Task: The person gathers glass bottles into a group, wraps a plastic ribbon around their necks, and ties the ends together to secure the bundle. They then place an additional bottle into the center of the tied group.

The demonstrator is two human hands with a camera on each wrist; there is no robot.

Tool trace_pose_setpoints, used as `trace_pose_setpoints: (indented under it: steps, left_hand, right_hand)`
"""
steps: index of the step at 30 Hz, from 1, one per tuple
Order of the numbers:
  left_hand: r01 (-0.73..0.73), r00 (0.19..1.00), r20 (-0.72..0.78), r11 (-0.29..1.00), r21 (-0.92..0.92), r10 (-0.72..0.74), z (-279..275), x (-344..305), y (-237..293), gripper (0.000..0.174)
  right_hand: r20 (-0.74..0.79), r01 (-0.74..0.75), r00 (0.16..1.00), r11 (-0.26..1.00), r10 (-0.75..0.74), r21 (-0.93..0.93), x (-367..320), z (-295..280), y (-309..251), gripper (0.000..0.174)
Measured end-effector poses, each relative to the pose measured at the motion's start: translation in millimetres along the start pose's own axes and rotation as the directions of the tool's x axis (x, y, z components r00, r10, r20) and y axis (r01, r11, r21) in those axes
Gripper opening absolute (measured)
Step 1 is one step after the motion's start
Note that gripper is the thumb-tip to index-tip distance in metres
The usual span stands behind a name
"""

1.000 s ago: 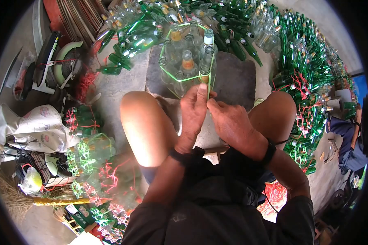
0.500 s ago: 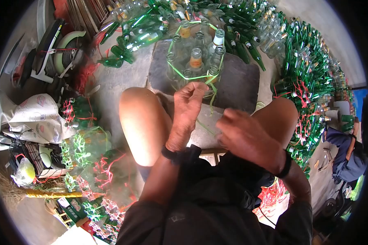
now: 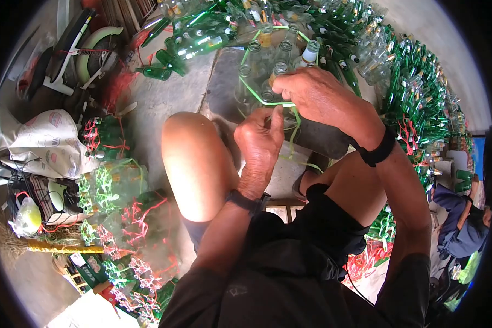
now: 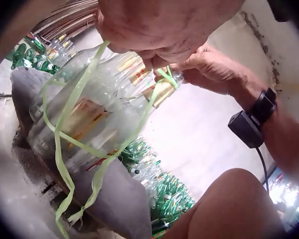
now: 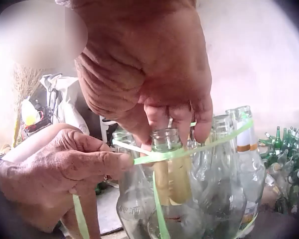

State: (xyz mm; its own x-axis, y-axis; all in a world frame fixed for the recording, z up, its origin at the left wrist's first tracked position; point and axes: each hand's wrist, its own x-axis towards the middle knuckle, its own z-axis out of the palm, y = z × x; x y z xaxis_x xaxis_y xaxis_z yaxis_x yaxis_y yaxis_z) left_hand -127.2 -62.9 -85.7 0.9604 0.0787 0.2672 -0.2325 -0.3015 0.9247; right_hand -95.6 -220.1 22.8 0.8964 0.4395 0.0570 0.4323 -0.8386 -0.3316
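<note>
A cluster of clear glass bottles (image 3: 245,82) stands upright with a green plastic strap (image 3: 255,94) looped round the necks. My left hand (image 3: 259,142) is at the near side of the cluster. It pinches the strap between thumb and forefinger beside the front bottle (image 5: 172,184), whose neck wears a gold label. My right hand (image 3: 328,101) reaches down over that bottle from above, thumb and fingers about its neck, the fingertips partly hidden behind it. Loose strap tails (image 4: 65,184) hang down below the hands.
The cluster stands on a dark slab (image 3: 322,136) between the person's knees. Many green bottles (image 3: 410,82) lie heaped behind and to the right. At the left are strapped bottle bundles (image 3: 115,191), a white sack (image 3: 49,142) and a wheeled machine (image 3: 74,54). Another person (image 3: 459,218) is at far right.
My right hand pulled on the strap beside the left, let go and drew back, then moved up and forward onto the front bottle's neck. The left hand stays on the strap.
</note>
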Motion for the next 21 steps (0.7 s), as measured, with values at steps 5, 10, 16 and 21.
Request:
trace_pose_setpoints:
  steps: [5, 10, 16, 21]
  left_hand:
    - [-0.034, 0.999, -0.04, 0.999, 0.026, 0.035, 2.8, 0.2, -5.2, 0.02]
    - [-0.027, 0.997, -0.069, 0.999, 0.019, 0.028, 4.6, -0.1, -4.7, 0.021]
    - [0.07, 0.996, -0.058, 0.995, -0.073, -0.074, 7.3, -2.9, -10.2, 0.022]
    - [0.159, 0.986, -0.017, 0.97, -0.184, -0.165, 10.1, -7.8, -15.3, 0.026]
  right_hand:
    - [0.154, -0.016, 0.988, 1.0, 0.018, -0.017, 7.9, 10.5, 7.8, 0.01]
    - [0.317, -0.085, 0.947, 0.989, 0.044, 0.118, 21.1, 9.1, 16.3, 0.007]
    - [0.414, -0.224, 0.904, 0.94, 0.102, 0.256, 24.9, 8.4, 18.1, 0.018]
    - [0.216, -0.32, 0.945, 0.83, 0.246, 0.456, 13.2, 11.4, 9.0, 0.026]
